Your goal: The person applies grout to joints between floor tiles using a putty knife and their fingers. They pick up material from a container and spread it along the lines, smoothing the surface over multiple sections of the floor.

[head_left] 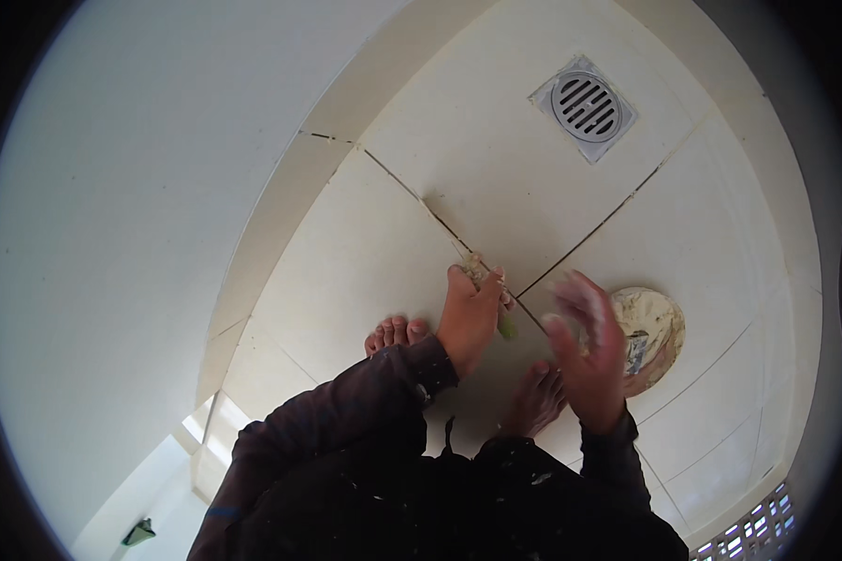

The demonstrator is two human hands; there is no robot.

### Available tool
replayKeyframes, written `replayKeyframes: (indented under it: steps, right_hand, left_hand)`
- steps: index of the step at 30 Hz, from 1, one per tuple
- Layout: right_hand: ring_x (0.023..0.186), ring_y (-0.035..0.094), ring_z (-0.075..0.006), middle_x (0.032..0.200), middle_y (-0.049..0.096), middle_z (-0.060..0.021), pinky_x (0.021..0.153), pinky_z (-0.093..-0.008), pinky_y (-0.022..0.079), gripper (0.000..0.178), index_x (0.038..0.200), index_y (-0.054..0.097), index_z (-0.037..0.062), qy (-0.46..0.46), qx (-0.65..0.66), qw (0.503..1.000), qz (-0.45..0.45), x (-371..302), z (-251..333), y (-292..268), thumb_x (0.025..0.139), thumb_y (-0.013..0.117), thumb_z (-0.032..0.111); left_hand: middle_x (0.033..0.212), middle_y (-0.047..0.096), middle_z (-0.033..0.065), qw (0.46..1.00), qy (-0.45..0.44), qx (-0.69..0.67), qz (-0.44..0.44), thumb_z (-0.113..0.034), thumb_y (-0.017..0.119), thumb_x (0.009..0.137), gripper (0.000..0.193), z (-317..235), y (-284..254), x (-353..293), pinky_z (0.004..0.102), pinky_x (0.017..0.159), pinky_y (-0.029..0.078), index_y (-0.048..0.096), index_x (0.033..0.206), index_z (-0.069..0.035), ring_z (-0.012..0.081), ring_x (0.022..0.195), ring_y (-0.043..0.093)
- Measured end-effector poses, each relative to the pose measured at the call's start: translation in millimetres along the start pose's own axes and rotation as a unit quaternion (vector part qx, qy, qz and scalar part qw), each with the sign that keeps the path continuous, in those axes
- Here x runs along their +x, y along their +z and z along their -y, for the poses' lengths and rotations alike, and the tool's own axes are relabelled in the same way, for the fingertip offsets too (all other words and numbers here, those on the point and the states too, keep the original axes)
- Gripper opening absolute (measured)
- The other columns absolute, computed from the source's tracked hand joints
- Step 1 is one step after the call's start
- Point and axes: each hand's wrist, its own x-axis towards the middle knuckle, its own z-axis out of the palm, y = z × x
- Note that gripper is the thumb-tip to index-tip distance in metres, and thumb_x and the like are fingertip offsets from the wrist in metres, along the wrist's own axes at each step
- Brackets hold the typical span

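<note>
Head view: left hand (470, 318) pinches a small greenish tool (506, 325) on the dark grout joint (444, 229) running toward 11 o'clock; right hand (589, 355), open and empty, should steady, following the line slowly.

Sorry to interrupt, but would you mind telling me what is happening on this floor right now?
A barefoot person crouches over a cream tiled floor. The left hand presses a small greenish tool against the dark joint line where the tiles meet. The right hand is raised, open and blurred, holding nothing, just above a round dish of pale paste. A metal floor drain lies further off.
</note>
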Motion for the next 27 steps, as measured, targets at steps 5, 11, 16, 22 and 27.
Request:
replayKeyframes:
  steps: [5,11,16,22,27]
  right_hand:
    - [0.095,0.065,-0.04,0.107,0.066,-0.0243,0.084,-0.0443,0.052,0.038,0.123,0.055,-0.0042,-0.145,-0.186,0.96,0.152,67,-8,70,0.094,0.06,0.019]
    - [0.075,0.061,-0.0474,0.081,0.063,-0.0254,0.063,-0.0553,0.046,0.022,0.116,0.048,-0.0015,-0.227,-0.32,0.911,0.13,85,-14,90,0.097,0.052,0.01]
    - [0.073,0.061,-0.047,0.086,0.063,-0.0237,0.06,-0.0546,0.049,0.019,0.113,0.039,0.001,-0.202,-0.354,0.897,0.173,95,-9,83,0.098,0.047,0.009]
    - [0.072,0.063,-0.0466,0.085,0.064,-0.0239,0.06,-0.0548,0.05,0.019,0.111,0.037,0.0014,-0.161,-0.402,0.873,0.226,98,2,92,0.096,0.047,0.007]
    - [0.072,0.064,-0.0455,0.085,0.065,-0.0227,0.06,-0.0531,0.052,0.019,0.11,0.036,0.0,-0.132,-0.433,0.867,0.208,95,6,104,0.095,0.046,0.005]
  left_hand:
    - [0.12,0.053,0.0178,0.98,0.105,0.043,0.165,-0.017,0.055,0.102,0.044,24,-21,5,0.0326,0.088,0.052,0.023,0.127,0.002,0.0226,0.103,0.061]
    - [0.127,0.053,0.0215,0.959,0.103,0.177,0.196,-0.021,0.06,0.1,0.052,25,-46,-30,0.0328,0.09,0.051,0.029,0.132,0.005,0.025,0.108,0.06]
    - [0.116,0.058,0.0155,0.956,0.088,0.19,0.205,-0.022,0.061,0.099,0.037,17,-93,-41,0.0308,0.085,0.051,0.046,0.122,0.002,0.0206,0.096,0.061]
    - [0.094,0.058,0.0048,0.978,0.065,0.163,0.115,-0.021,0.059,0.1,0.029,8,-123,-40,0.0291,0.074,0.046,0.049,0.116,0.001,0.0111,0.084,0.053]
    - [0.095,0.058,0.0039,0.983,0.045,0.143,0.102,-0.022,0.06,0.1,0.03,4,-123,-34,0.0267,0.071,0.045,0.052,0.119,0.0,0.0097,0.083,0.052]
